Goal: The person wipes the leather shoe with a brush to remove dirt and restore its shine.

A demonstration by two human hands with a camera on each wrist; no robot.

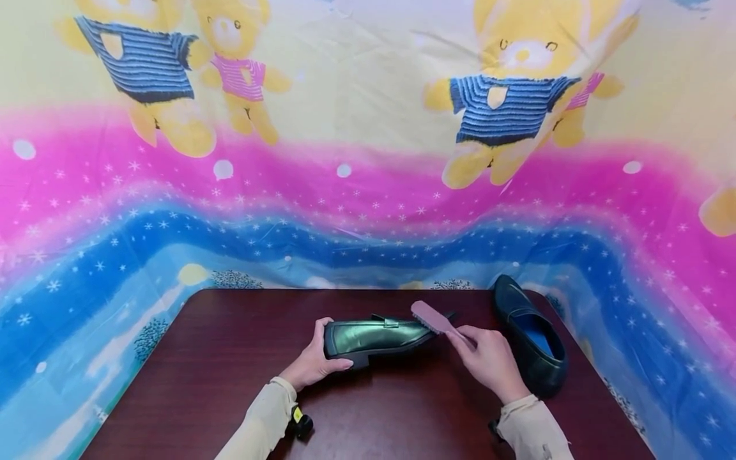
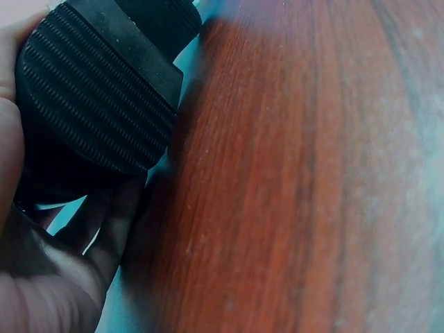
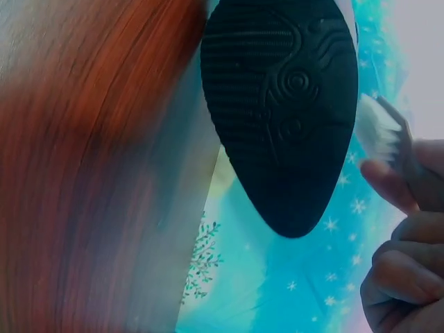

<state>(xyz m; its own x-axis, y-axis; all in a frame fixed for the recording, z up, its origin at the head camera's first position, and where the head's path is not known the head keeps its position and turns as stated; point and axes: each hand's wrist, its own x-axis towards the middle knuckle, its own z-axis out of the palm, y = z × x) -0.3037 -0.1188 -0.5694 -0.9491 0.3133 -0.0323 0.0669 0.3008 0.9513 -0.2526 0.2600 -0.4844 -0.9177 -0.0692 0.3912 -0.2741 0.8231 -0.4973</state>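
Green and glossy, a shoe [image 1: 370, 338] fills the clasping left grip [image 1: 313, 361]; the right grip [image 1: 489, 358] pinches a bristled brush [image 1: 432, 317]

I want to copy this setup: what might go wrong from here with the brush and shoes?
The left hand grips the green shoe at its heel, so pressing the brush near the toe may twist it.
The right hand is close to the other shoe near the edge of the table; a wide stroke might knock it off.
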